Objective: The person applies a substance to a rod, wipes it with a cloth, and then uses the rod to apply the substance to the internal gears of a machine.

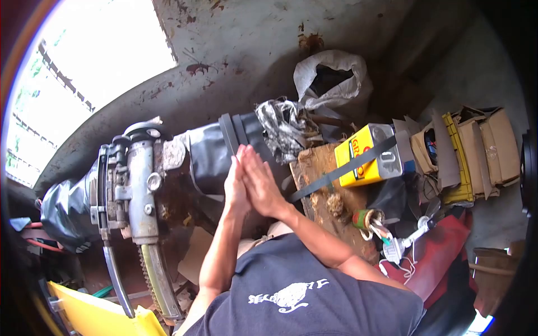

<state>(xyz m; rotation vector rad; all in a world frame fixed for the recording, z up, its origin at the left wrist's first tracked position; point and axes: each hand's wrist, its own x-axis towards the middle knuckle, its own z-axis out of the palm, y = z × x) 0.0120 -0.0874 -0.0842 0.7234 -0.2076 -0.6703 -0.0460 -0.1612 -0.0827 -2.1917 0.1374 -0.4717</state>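
My left hand [236, 187] and my right hand [260, 182] are pressed palm to palm in front of me, fingers stretched out straight and pointing away. Whether anything lies between the palms is hidden. Just beyond the fingertips, dark strips [230, 130] lie over a black sheet-covered surface [208, 150]. A worn wooden board [314, 168] is to the right of my right hand, with a long dark strap [336, 175] running across it. On the left stands a grey metal machine [141, 185] with a long arm, apart from my hands.
A yellow can [358, 151] stands on the board. Crumpled silvery plastic [283, 129] and an open white sack [330, 81] are behind. Cardboard boxes [493, 145] line the right, near a white plug with cord [395, 249]. A yellow panel [95, 311] is at the lower left.
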